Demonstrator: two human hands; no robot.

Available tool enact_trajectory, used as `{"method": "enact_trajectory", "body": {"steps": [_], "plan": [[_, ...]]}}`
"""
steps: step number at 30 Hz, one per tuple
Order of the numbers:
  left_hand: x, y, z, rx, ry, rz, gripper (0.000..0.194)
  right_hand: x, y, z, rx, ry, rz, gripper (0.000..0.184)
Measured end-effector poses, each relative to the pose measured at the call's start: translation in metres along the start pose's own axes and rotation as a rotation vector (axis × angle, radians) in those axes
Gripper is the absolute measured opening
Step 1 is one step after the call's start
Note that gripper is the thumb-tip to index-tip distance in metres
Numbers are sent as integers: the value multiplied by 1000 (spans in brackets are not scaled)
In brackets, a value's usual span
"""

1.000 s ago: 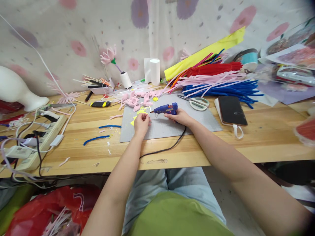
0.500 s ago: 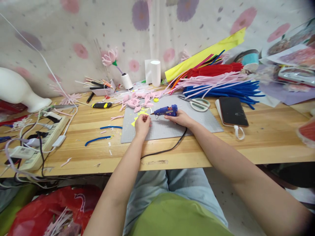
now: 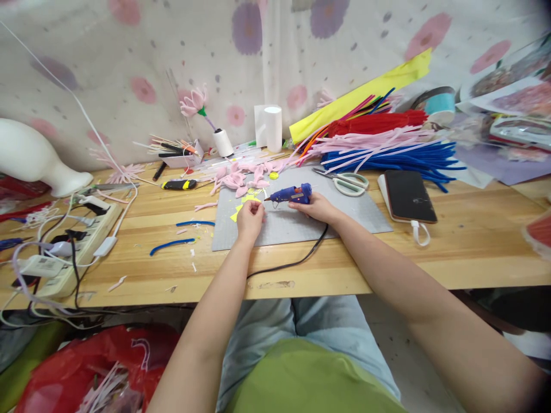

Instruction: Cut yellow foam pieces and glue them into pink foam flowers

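Note:
My right hand (image 3: 316,207) is wrapped round a blue glue gun (image 3: 290,194), whose nozzle points left. Close to that nozzle, my left hand (image 3: 251,217) is closed in a pinch. What sits between its fingertips is too small to make out. Both hands are over a grey cutting mat (image 3: 344,217). Yellow jagged paper pieces (image 3: 246,202) lie beside my left fingers, partly hidden by them. Just behind are pink fuzzy petal shapes (image 3: 235,180). The glue gun's black cord (image 3: 297,263) curves down towards the table's front edge.
Scissors (image 3: 349,183) rest on the mat's back right. Bundles of pipe cleaners (image 3: 387,155) and a phone on a white block (image 3: 408,196) are to the right. A utility knife (image 3: 179,184), blue pipe cleaner pieces (image 3: 172,245) and a crowded power strip (image 3: 81,246) are to the left.
The view has shifted very slightly. Both hands and the glue gun keep nearly the same position, nozzle close to the left fingertips.

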State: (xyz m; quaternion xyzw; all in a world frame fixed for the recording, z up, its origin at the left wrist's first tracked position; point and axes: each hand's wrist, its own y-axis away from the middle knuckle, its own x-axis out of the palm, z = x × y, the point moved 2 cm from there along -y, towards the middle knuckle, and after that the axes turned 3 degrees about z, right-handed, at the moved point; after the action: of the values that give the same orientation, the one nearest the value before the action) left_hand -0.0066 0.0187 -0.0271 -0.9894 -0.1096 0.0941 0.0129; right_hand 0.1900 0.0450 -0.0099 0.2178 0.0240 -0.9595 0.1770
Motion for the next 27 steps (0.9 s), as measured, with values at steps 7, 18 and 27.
{"method": "enact_trajectory", "body": {"steps": [7,18,27], "plan": [[0,0,0,13,4,2,4,-1,-1,-2,8,17,-24,44],[0,-1,0,4,9,-9,5,-3,1,-1,23,10,-42,45],[-1,-1,0,18,-10,-13,5,0,2,4,-48,-7,-2,47]]}}
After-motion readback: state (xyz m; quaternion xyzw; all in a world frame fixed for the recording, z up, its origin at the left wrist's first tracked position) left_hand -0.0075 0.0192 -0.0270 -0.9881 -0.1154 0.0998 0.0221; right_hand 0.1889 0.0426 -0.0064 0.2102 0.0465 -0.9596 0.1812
